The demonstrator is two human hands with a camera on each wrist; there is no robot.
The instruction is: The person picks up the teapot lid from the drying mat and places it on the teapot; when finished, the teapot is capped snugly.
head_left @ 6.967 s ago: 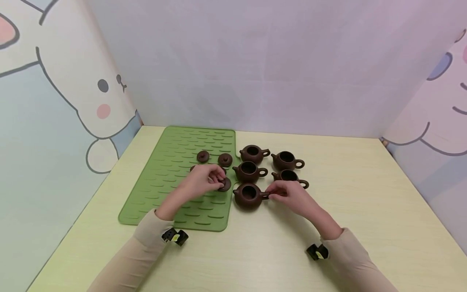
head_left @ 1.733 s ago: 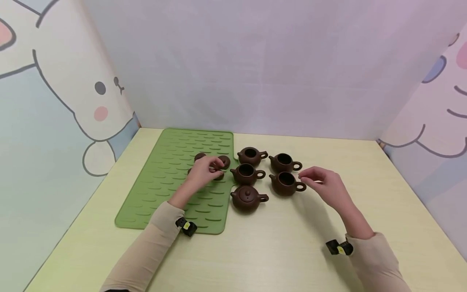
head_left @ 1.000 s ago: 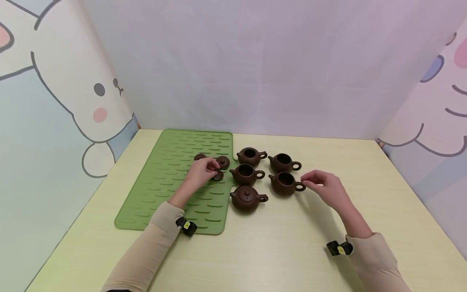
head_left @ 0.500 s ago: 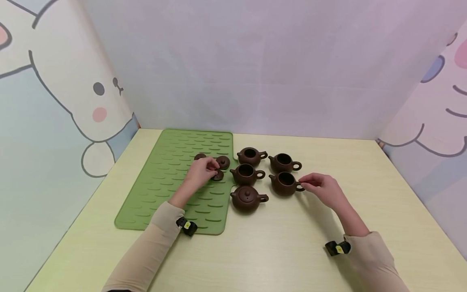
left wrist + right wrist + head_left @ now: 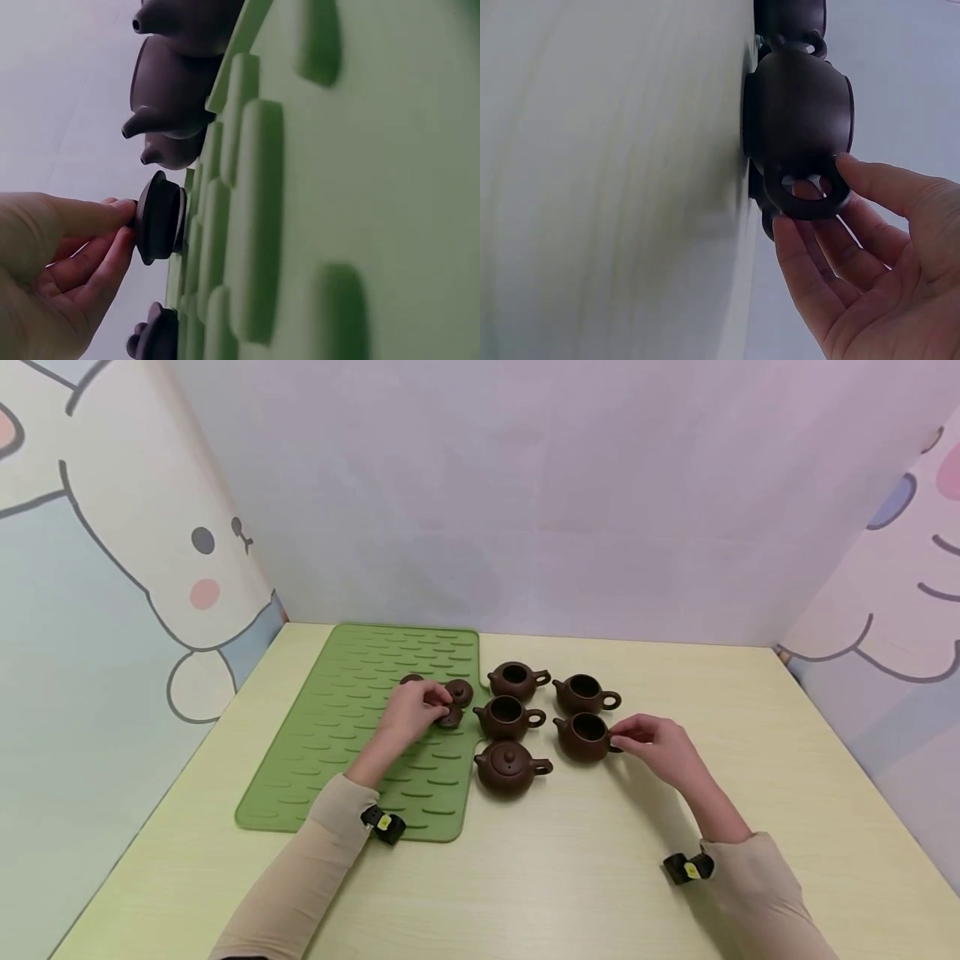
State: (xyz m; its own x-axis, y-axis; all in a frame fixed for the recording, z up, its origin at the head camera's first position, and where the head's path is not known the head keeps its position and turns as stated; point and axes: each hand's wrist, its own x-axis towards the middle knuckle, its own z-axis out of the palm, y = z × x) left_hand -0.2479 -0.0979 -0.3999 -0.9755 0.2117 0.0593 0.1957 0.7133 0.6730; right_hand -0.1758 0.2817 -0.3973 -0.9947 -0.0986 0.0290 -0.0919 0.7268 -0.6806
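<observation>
At the green mat's right side, my left hand (image 5: 408, 714) pinches the knob of a dark brown teapot lid (image 5: 450, 718). In the left wrist view the lid (image 5: 159, 217) stands nearly level over the mat's ridges; whether it touches them I cannot tell. My right hand (image 5: 660, 750) holds the handle of an uncovered brown teapot (image 5: 581, 745) in the right group. Thumb and fingers close around that looped handle (image 5: 810, 206) in the right wrist view. A lidded teapot (image 5: 504, 772) sits in front of another uncovered teapot (image 5: 501, 720).
Two more uncovered teapots, one at the back left (image 5: 513, 683) and one at the back right (image 5: 579, 697), stand close by. On the green mat (image 5: 300, 777) lie a lid (image 5: 459, 692) and another lid (image 5: 411, 678), partly behind my left hand. Walls border the pale table (image 5: 540, 877).
Since the oldest frame, the front teapot has got its lid. My left hand now pinches another lid, just raised or tipped slightly; my right hand has shifted left onto the right teapot's handle.
</observation>
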